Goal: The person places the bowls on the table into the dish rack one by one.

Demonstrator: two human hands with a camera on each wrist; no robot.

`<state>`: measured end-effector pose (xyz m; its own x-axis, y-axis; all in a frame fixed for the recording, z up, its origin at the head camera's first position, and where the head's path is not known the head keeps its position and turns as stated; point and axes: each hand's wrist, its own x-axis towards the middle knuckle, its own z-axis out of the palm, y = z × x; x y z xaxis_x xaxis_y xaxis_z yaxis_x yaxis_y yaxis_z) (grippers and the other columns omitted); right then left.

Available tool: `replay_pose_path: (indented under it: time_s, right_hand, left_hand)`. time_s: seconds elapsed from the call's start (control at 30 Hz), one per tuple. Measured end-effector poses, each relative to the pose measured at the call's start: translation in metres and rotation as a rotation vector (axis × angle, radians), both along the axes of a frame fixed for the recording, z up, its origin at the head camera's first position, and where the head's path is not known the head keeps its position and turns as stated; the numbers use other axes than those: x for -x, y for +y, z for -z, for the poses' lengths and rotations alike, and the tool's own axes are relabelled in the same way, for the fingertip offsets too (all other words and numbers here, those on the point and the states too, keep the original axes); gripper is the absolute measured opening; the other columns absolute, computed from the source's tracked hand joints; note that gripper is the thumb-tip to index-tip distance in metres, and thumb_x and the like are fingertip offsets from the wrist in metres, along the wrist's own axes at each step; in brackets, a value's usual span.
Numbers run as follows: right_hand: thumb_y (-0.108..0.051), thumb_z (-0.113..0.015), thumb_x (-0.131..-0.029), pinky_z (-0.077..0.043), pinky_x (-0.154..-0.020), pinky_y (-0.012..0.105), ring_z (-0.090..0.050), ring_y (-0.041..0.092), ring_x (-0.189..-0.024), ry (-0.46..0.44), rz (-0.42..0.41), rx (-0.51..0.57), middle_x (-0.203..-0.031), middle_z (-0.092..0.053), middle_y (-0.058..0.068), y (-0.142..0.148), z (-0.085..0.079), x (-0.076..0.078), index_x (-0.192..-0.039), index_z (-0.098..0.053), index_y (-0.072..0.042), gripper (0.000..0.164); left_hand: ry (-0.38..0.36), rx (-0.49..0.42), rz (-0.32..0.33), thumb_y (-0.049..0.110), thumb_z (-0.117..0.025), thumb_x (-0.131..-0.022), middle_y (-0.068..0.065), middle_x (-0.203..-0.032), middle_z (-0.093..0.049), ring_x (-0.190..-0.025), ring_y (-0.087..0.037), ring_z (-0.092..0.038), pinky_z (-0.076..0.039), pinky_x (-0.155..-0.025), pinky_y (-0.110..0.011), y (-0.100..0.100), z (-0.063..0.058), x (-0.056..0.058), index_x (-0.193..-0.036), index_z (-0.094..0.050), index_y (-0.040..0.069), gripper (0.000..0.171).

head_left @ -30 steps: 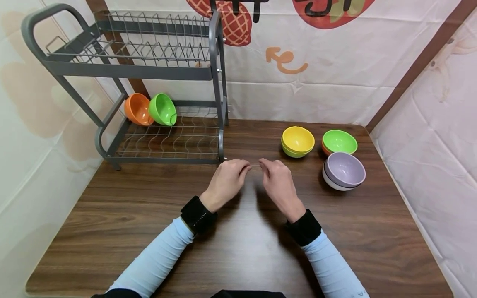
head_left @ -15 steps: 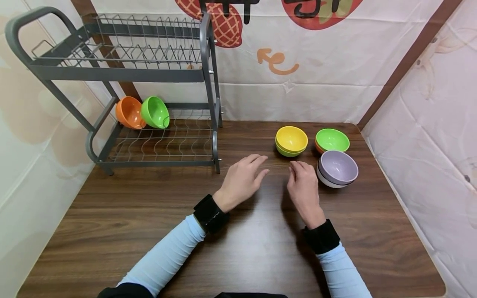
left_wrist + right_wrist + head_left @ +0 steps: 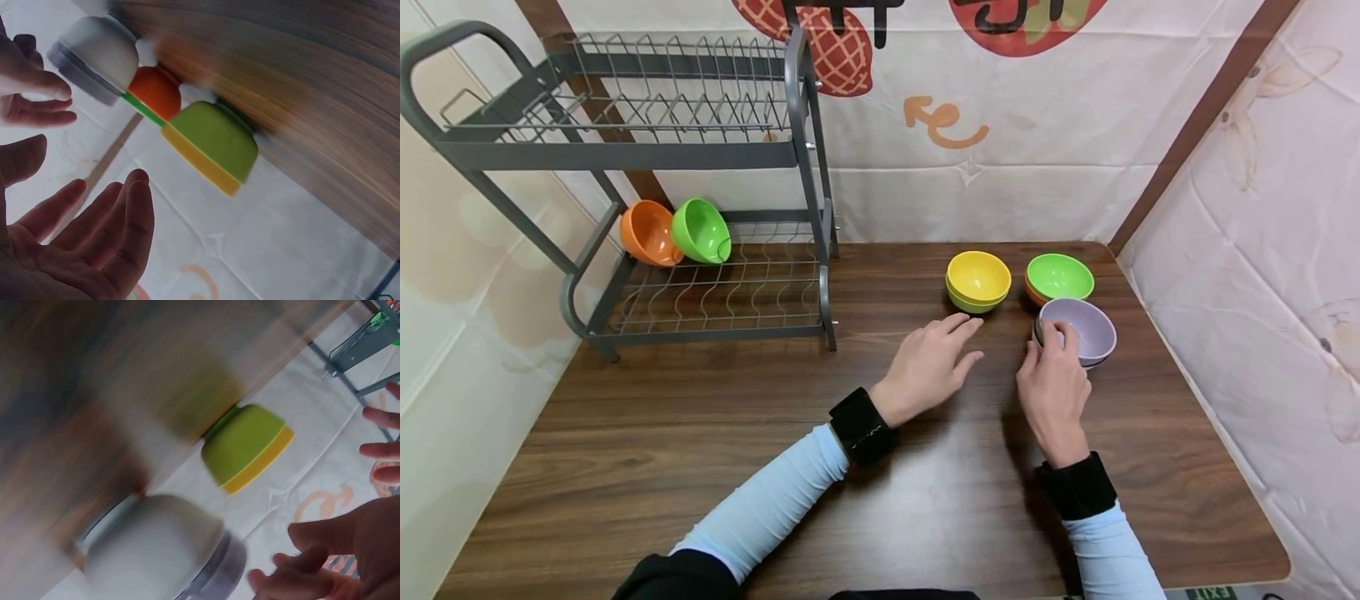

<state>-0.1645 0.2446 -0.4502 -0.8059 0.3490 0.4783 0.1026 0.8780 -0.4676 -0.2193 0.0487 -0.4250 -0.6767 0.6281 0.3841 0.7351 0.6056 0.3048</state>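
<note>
My right hand [image 3: 1054,392] hovers at the near left side of a purple bowl [image 3: 1086,329], fingertips overlapping its rim in the head view. The right wrist view shows the thumb and fingers apart, just above the purple rim. This bowl sits nested in a white bowl [image 3: 156,550]. My left hand [image 3: 928,367] is spread and holds nothing, close in front of a yellow bowl [image 3: 979,275] stacked in a yellow-green bowl [image 3: 215,137]. Behind the purple bowl, a green bowl [image 3: 1060,277] sits in an orange bowl [image 3: 155,92].
A grey two-tier dish rack [image 3: 700,337] stands at the back left of the wooden table [image 3: 625,467]. On its lower tier an orange bowl [image 3: 647,233] and a green bowl [image 3: 702,231] lean tilted side by side. Printed cloth walls [image 3: 1037,192] close off the back and sides.
Both hands have moved right from the middle. The left fingers have spread out, and the right hand has reached the purple bowl's rim. The camera view has shifted slightly; the bowls have stayed put.
</note>
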Motion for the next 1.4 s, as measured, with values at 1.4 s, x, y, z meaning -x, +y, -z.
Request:
replay_pose_path:
  time_s: [1.4]
  right_hand:
    - [-0.001, -0.058, -0.100, -0.048, -0.065, 0.070, -0.067, 0.057, -0.091, -0.011, 0.013, 0.014, -0.113, -0.074, 0.023, 0.030, 0.004, -0.010, -0.120, -0.075, -0.002, 0.026]
  left_hand:
    - [-0.057, -0.014, -0.011, 0.034, -0.066, -0.106, -0.008, -0.143, -0.063, -0.124, -0.025, -0.064, -0.055, -0.100, -0.039, 0.007, 0.004, 0.014, -0.147, -0.061, 0.011, 0.047]
